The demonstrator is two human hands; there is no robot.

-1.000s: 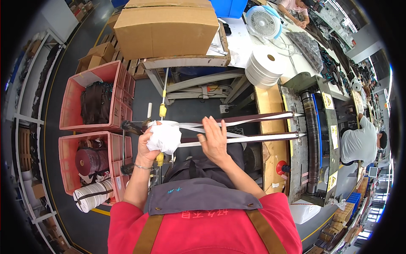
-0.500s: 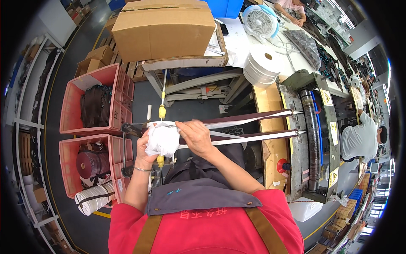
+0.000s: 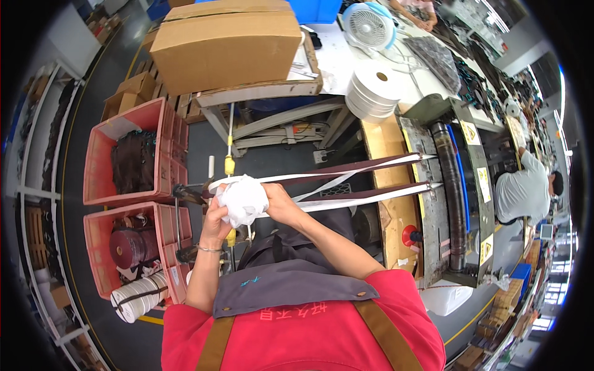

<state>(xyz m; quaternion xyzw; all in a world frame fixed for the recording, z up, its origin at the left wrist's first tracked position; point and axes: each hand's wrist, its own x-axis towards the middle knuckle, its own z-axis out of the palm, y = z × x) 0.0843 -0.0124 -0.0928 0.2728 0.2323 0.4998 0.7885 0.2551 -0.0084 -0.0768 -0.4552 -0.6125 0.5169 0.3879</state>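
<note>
A crumpled white bundle (image 3: 244,200) of thin, soft sheet, perhaps plastic film or paper, is held between my two hands. My left hand (image 3: 215,224) is curled round its lower left side. My right hand (image 3: 281,204) closes on its right side, with the fingertips hidden behind the folds. A rod with yellow fittings (image 3: 229,166) passes behind the bundle. White tape (image 3: 371,203) and maroon webbing strips (image 3: 365,166) stretch from near my hands to the machine (image 3: 416,204) on the right.
Two red crates (image 3: 93,157) stand at the left, holding dark strips and a maroon roll (image 3: 133,244). Ahead is a bench with a cardboard box (image 3: 226,49). White tape rolls (image 3: 372,96) and a fan (image 3: 369,28) stand on the table. Another person (image 3: 525,193) sits at the far right.
My right hand has moved from the tape beside the bundle onto the bundle's right side. The bundle has shifted slightly up and looks more gathered. The whole view has shifted slightly.
</note>
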